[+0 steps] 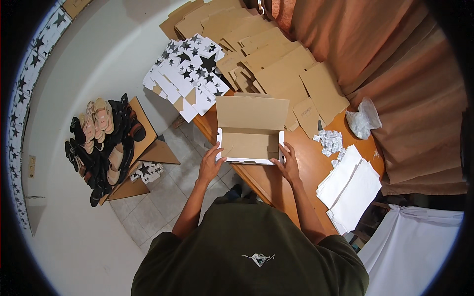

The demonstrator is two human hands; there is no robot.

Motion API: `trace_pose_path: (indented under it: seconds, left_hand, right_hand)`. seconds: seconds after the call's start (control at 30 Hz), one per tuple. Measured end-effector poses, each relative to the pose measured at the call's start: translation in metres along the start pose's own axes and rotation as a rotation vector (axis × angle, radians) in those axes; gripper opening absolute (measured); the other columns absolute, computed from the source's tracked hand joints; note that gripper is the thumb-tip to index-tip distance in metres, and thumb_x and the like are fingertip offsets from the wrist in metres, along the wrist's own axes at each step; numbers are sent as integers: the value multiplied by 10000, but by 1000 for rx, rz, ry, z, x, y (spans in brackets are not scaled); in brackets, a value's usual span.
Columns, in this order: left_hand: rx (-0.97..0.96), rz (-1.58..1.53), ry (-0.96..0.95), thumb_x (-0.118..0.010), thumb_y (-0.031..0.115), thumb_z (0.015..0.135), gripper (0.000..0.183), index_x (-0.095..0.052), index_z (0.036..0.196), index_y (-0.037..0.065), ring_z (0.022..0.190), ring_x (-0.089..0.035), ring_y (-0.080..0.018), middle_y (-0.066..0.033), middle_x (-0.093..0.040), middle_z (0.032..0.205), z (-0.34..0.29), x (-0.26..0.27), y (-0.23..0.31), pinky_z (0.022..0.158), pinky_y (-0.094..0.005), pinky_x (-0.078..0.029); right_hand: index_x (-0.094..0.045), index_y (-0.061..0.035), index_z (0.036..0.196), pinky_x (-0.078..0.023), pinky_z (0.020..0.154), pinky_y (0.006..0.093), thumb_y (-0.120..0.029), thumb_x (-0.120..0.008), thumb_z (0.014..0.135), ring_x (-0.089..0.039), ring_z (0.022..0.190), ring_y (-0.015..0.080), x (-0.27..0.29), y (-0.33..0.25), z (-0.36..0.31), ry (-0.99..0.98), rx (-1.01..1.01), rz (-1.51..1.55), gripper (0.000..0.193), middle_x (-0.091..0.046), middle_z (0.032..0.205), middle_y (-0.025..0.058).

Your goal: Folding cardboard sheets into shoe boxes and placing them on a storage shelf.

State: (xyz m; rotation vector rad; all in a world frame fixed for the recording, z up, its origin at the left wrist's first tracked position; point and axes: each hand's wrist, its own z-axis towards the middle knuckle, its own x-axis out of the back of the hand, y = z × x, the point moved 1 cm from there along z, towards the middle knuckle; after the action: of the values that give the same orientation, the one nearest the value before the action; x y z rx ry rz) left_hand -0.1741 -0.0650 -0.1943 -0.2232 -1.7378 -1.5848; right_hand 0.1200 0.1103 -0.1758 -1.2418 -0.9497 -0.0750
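A cardboard box (252,113), brown inside with white outer edges, sits at the table's near edge with its lid raised at the far side. Its inside shows bare brown card. My left hand (213,160) grips the left side wall, thumb near the front corner. On the opposite wall, my right hand (287,161) holds the right side the same way. Right of the box lie a heap of small silvery-white packets (330,142) and a stack of white paper sheets (349,187).
Flat brown cardboard pieces (281,66) cover the table's far part, beside star-printed white box blanks (185,69). A clear plastic bag (364,118) stands near the brown curtain (395,59). Several sandals and shoes (106,138) crowd a small wooden stand (143,123) at left.
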Motion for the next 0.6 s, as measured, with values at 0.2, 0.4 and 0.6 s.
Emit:
trace_pose_path:
  seconds: [0.2, 0.4, 0.6]
  left_hand:
    - [-31, 184, 71, -707, 229, 928, 338, -681, 1221, 62, 1346, -506, -332, -93, -520, 1514, -8, -6, -3, 1104, -459, -400]
    - [27, 288, 38, -650, 310, 965, 334, -681, 1245, 130, 1435, -406, -303, -19, -522, 1521, -12, -5, -2, 1156, -549, -294]
    - [33, 505, -133, -600, 352, 996, 349, -671, 1261, 136, 1463, -362, -297, -20, -558, 1480, 15, 7, 43, 1161, -628, -220]
  right_hand:
    - [-566, -26, 1415, -555, 906, 410, -356, -786, 880, -629, 1095, 321, -12, 9, -7, 48, 4, 25, 666, -415, 1521, 157]
    - [-565, -76, 1432, -556, 911, 409, -364, -763, 900, -624, 1113, 345, -14, 10, -7, 23, -12, -5, 637, -408, 1527, 169]
    - [-393, -78, 1542, -309, 1200, 461, -398, -647, 982, -370, 1435, 410, -3, 16, -25, 81, -39, 59, 692, -365, 1563, 265]
